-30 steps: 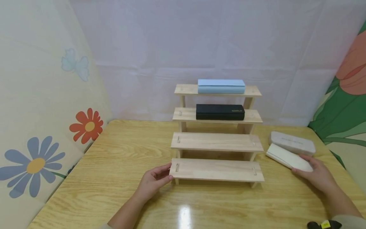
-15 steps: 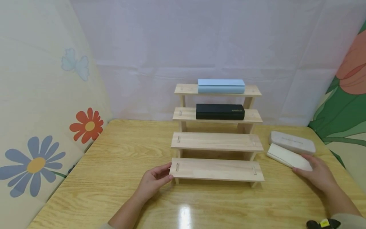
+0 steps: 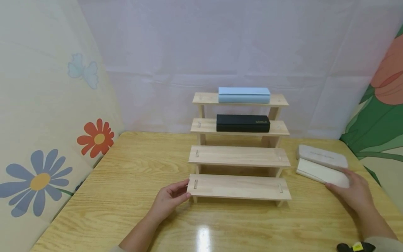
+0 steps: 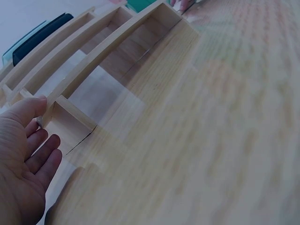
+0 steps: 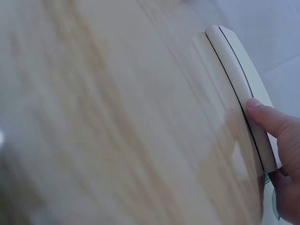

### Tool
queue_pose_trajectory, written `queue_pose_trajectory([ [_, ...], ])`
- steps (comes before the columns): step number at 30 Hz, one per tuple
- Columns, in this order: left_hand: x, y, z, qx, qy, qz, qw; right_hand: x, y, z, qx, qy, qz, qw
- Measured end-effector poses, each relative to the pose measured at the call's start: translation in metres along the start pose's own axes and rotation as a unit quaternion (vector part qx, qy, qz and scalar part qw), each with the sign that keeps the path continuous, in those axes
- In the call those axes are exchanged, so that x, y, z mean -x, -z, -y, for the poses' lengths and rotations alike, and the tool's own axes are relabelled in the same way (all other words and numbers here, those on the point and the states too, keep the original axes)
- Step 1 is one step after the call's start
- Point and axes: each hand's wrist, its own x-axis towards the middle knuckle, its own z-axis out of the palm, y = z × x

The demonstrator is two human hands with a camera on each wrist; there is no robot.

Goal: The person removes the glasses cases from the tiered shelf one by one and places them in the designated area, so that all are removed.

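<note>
A four-step wooden display stand (image 3: 239,155) stands on the table. My left hand (image 3: 168,201) holds the left end of its lowest step, with the thumb on the edge and the lower fingers loose in the left wrist view. At the right, my right hand (image 3: 354,190) grips a white glasses case (image 3: 321,172) by its near end. The thumb (image 5: 265,115) lies along the case's side in the right wrist view; the other fingers are mostly hidden. A light blue glasses case (image 3: 244,95) lies on the top step, and a black glasses case (image 3: 242,123) on the one below.
A grey glasses case (image 3: 322,156) lies right behind the white one. A small black object with a yellow label (image 3: 357,247) shows by the right sleeve. The wooden table (image 3: 141,157) meets a white cloth backdrop and flower-patterned side panels.
The white glasses case has shifted slightly right and turned toward the grey one, with my right hand moving along. My left hand keeps its place on the stand.
</note>
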Motion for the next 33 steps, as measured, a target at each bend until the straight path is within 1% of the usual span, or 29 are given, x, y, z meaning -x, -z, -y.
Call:
queue_pose_trajectory([
  [4, -0.0001, 0.0001, 0.0003, -0.001, -0.002, 0.000, 1.0000, 0.0017, 0.0020, -0.0016, -0.021, -0.033, 0.007, 0.9992],
  [11, -0.0001, 0.0001, -0.0005, -0.002, -0.003, -0.001, 1.0000, 0.0022, 0.0051, -0.0039, -0.035, -0.090, 0.027, 0.9950],
  [17, 0.0006, -0.0004, -0.0019, -0.006, -0.005, -0.001, 1.0000, 0.0003, 0.0065, -0.0028, -0.059, -0.135, 0.016, 0.9889],
  [20, 0.0004, -0.0007, -0.0015, -0.010, -0.006, -0.003, 0.9999, -0.0001, 0.0069, -0.0023, -0.060, -0.145, 0.016, 0.9875],
  [26, -0.0007, -0.0008, 0.0011, -0.015, 0.004, -0.012, 0.9998, -0.0007, 0.0069, -0.0008, -0.064, -0.157, 0.016, 0.9853],
  [33, -0.0011, -0.0002, 0.0024, -0.007, 0.003, -0.008, 0.9999, -0.0045, 0.0051, 0.0009, -0.073, -0.170, 0.003, 0.9828],
])
